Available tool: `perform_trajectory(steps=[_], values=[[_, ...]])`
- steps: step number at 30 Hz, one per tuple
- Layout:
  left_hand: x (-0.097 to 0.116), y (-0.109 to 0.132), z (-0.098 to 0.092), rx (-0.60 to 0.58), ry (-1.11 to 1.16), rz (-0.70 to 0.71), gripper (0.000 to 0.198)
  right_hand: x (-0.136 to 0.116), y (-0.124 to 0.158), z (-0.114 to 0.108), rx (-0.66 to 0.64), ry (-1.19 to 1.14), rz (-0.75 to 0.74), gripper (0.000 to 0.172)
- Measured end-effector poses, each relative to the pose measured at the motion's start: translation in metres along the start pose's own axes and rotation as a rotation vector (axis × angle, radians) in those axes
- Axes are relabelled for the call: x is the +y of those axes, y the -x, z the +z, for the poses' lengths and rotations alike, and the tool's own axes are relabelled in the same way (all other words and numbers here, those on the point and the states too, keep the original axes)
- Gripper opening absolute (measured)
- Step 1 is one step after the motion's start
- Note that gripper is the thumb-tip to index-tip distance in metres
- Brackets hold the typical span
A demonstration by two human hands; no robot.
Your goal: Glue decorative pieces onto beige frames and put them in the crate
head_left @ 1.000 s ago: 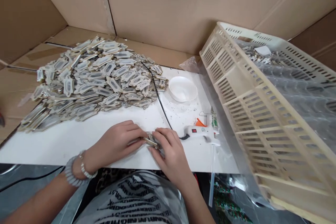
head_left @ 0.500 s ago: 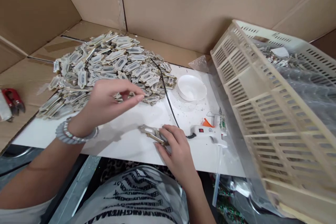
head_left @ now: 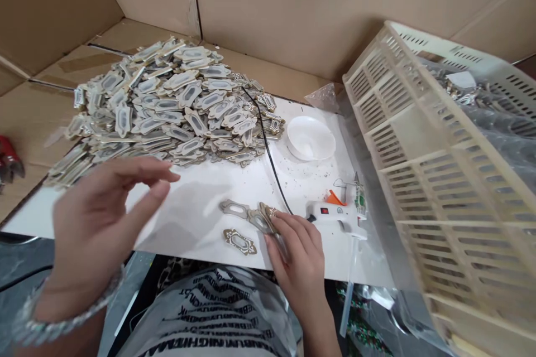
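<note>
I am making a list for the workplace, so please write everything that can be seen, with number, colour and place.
heaped plates: many, grey and tan, far left
patterned plate: one, tan and white, near edge
small plates: several, grey and tan, at right hand
bowl: one, white, behind glue gun
glue gun: one, white, right
orange piece: one, orange, beside glue gun
cable: one, black, across worktop
worktop: one, white, centre
crate: one, cream, far right
plastic bag: one, clear, beside crate
tool: one, red, left edge
cardboard: several panels, brown, behind
left hand: one, bare, left
right hand: one, bare, centre
</note>
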State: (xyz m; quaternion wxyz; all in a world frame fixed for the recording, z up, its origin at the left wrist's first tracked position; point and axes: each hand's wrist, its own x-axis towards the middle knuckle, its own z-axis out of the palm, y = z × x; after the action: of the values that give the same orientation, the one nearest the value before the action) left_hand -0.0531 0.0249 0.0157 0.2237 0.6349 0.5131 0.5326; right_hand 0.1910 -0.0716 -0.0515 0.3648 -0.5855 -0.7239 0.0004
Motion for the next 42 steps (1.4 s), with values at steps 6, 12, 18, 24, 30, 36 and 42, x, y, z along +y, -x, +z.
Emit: perform_trajectory(steps=[6, 12, 18, 24, 30, 36, 42], values=[[-0.033, 0.042, -0.018, -0.396, -0.501, 0.443, 0.021, 0.005, 0.0, -0.005, -0.074, 0.144, 0.035, 0.024], [-0.026, 0.061, -0.005, -0.544, -0.45, 0.476, 0.02, 0.0, -0.005, -0.001, -0.048, 0.068, 0.058, 0.022], [-0.022, 0.062, 0.031, -0.674, -0.419, 0.65, 0.024, 0.001, -0.005, -0.004, -0.041, 0.017, 0.083, 0.019], [-0.02, 0.054, 0.036, -0.719, -0.337, 0.644, 0.023, 0.006, -0.001, -0.006, 0.001, 0.104, 0.055, 0.024], [-0.024, 0.051, 0.032, -0.79, -0.365, 0.558, 0.026, 0.007, 0.002, -0.006, 0.005, 0.062, 0.127, 0.03], [-0.021, 0.053, 0.039, -0.649, -0.383, 0.582, 0.024, 0.004, 0.004, -0.007, -0.031, 0.153, 0.176, 0.027], [-0.013, 0.052, 0.047, -0.613, -0.565, 0.686, 0.026, 0.002, 0.006, -0.008, -0.03, 0.178, 0.131, 0.017]])
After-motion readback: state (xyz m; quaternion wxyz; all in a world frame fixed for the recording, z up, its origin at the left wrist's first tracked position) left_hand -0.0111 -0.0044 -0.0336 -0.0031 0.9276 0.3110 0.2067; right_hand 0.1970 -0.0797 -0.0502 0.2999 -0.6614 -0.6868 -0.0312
